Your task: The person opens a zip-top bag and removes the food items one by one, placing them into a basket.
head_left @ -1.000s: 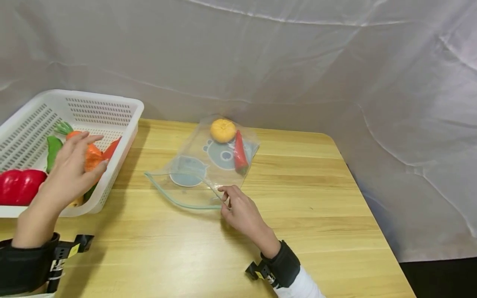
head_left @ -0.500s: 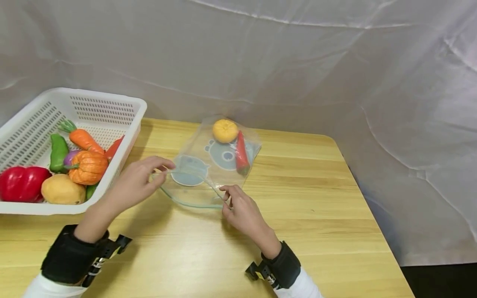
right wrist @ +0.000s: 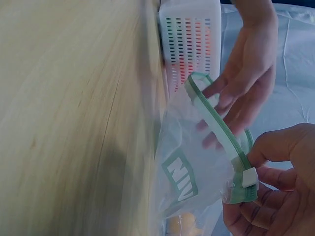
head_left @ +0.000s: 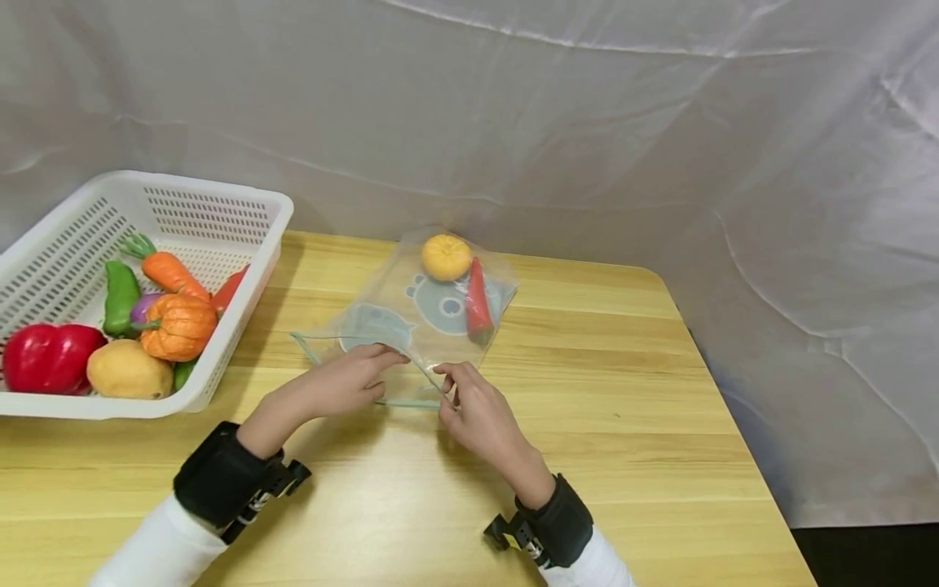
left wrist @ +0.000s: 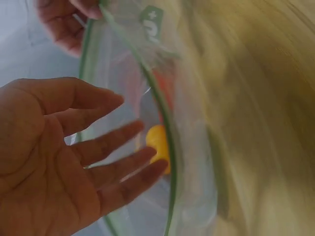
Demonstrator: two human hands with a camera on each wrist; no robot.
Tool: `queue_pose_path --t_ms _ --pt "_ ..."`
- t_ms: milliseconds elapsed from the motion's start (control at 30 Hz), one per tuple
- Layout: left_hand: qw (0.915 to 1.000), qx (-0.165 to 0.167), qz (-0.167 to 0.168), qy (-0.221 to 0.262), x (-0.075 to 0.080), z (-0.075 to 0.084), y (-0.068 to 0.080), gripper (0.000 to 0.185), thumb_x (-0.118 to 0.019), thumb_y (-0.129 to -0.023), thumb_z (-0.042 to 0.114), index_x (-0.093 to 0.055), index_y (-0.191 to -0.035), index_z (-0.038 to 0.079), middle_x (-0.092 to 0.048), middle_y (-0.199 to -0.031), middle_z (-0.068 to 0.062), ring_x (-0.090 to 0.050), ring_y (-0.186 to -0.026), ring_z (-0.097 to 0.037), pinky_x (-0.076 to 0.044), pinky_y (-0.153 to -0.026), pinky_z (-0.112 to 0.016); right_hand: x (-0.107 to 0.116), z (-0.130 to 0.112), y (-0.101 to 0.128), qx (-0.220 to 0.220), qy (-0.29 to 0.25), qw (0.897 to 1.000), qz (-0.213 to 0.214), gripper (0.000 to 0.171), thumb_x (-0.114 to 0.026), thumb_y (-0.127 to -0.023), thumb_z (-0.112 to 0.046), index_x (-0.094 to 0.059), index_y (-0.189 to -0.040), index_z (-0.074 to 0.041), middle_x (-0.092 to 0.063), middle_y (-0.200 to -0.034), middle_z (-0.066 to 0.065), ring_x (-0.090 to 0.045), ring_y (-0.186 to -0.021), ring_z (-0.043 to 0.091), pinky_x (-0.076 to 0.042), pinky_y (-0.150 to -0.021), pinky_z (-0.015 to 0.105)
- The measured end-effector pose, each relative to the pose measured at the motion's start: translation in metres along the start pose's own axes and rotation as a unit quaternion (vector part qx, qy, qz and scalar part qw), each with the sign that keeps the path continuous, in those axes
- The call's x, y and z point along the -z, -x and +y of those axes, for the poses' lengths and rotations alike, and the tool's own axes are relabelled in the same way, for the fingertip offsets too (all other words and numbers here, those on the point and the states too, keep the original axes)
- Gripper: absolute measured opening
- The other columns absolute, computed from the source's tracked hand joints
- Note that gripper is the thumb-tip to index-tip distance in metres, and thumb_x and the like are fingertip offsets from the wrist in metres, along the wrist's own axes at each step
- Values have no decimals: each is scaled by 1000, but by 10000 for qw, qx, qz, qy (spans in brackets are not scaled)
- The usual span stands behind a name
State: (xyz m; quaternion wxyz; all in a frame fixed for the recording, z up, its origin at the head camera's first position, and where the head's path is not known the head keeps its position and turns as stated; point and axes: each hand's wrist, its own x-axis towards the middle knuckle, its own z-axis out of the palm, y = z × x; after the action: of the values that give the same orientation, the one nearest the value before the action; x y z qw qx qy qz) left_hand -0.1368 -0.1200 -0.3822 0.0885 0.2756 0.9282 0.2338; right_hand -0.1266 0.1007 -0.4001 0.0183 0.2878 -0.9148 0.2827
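Observation:
A clear zip bag [head_left: 433,342] with green edging and blue animal prints lies on the table, its mouth spread towards me. Inside it are a round yellow-orange ribbed piece [head_left: 447,258] and a long red chili pepper [head_left: 478,306]. My right hand [head_left: 478,417] pinches the right end of the bag's rim, beside the white slider [right wrist: 250,177] seen in the right wrist view. My left hand [head_left: 345,383] is at the mouth with relaxed, spread fingers and holds nothing. In the left wrist view its fingertips [left wrist: 156,166] reach into the opening; whether they touch the film I cannot tell.
On the left stands a white slotted basket [head_left: 282,214] holding a red bell pepper [head_left: 51,359], a potato-like piece [head_left: 130,369], an orange pumpkin [head_left: 179,328], a carrot [head_left: 172,273], a green pepper [head_left: 121,298] and others. A grey cloth [head_left: 469,122] hangs behind the table.
My left hand has come from above the basket, rightwards past the bag's left corner, to its mouth. The right hand keeps its pinch on the rim.

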Motion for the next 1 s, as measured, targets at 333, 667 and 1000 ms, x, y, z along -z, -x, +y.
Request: queue_pose_path --t_ms 333,667,1000 --pt "10000 -21 -26 -62 -4 -11 -39 54 -50 -85 2 -39 -137 -8 -45 -135 -30 -52 -117 -40 -42 -99 -49 2 -2 0 72 -34 9999 110 35 -60 -82 -1 -56 -117 -3 -54 -89 2 -55 -71 17 -40 -57 17" --pt "9976 488 -483 19 2 -13 -54 62 -49 -88 7 -26 -144 -4 -26 -145 -34 -24 -136 -47 -25 -111 -55 1 -1 0 82 -37 9999 112 35 -59 -83 -2 -56 -117 -3 -54 -89 2 -56 -72 17 -41 -58 17" --pt "9951 650 -733 127 11 -15 -65 67 -48 -88 9 -16 -146 -5 -21 -150 -29 -22 -139 -43 -21 -114 -51 0 -3 -3 43 28 9999 93 35 -60 -82 -2 -57 -117 -3 -55 -89 1 -54 -71 12 -40 -56 15"
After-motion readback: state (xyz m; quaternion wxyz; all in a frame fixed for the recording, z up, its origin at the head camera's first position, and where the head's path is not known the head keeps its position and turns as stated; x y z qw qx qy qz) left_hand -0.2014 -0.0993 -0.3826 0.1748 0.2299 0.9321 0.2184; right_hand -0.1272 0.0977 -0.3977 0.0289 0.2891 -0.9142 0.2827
